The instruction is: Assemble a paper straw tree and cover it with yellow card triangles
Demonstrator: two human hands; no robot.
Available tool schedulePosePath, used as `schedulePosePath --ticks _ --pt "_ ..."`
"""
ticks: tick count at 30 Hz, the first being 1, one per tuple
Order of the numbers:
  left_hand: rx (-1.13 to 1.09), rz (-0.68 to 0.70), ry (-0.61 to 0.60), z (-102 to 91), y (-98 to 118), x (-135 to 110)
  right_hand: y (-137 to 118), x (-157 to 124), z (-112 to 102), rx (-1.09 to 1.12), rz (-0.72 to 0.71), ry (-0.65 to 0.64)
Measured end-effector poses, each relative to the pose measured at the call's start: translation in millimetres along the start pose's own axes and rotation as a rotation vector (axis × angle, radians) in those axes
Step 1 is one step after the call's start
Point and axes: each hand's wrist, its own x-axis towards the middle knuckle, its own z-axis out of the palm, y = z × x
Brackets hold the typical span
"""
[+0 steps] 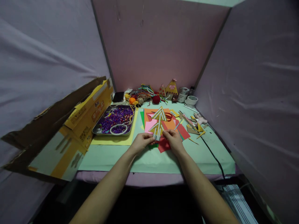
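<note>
Paper Christmas tree (159, 124), striped yellow and white, is what I see held up over the craft table, its long axis running away from me. The tip points toward the far wall and leans slightly right, while the narrow base sits nearest me. My left hand (142, 143) and right hand (174, 140) are close together, pinching the base from either side, and the fingers hide its lowest part. I can't make out how the strips are joined at this distance.

Beneath the tree lie overlapping sheets of orange, pink, red and green card (163, 124), with a red scissor handle (168, 116) partly covered by the tree. To the left, a metal tray (114, 119) of purple beads rests on yellow paper (112, 140). Along the back are balls of yarn (140, 99) and small paper houses (171, 88), too small for me to see in detail.
</note>
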Motion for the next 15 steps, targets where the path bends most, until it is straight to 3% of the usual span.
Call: schedulePosePath --ticks 7,15 --pt "-0.005 -0.073 -0.058 -1.7 3.8 -3.6 -0.3 0.2 -1.5 0.013 0.011 -0.005" --pt "-0.138 -0.128 0.012 8.4 -11.0 2.6 -1.1 -3.7 5.1 -0.001 0.010 -0.048"
